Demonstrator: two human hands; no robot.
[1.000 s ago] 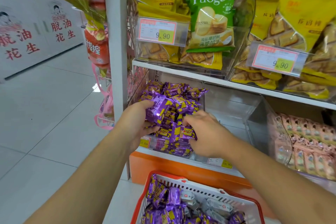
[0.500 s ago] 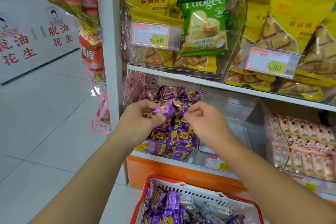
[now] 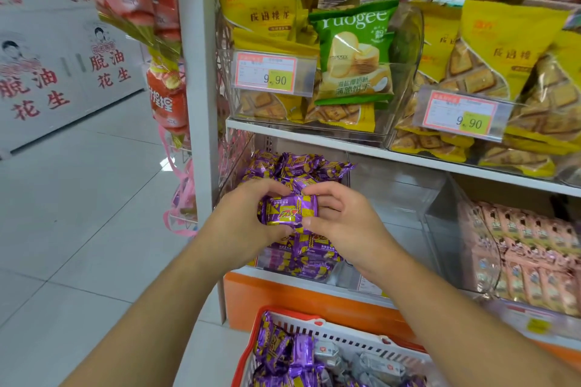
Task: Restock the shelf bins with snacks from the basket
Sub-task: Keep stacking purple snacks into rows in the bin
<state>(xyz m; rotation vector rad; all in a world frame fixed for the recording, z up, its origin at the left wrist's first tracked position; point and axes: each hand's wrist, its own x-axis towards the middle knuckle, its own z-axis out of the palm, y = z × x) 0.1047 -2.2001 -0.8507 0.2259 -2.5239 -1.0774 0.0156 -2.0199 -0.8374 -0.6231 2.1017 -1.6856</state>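
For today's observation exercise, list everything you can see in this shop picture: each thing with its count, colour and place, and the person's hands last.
purple snack packs: many, purple and yellow, left lower bin
held pack: one, purple, between both hands
basket: one, red and white, floor, holding purple and grey packs
pink packs: many, right lower bin
yellow bags: several, upper shelf
green bag: one, upper shelf
price tags: two visible, reading 9.90
left hand: grips held pack
right hand: grips held pack

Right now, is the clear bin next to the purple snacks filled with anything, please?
No, the clear bin right of the purple snacks shows only bare walls.
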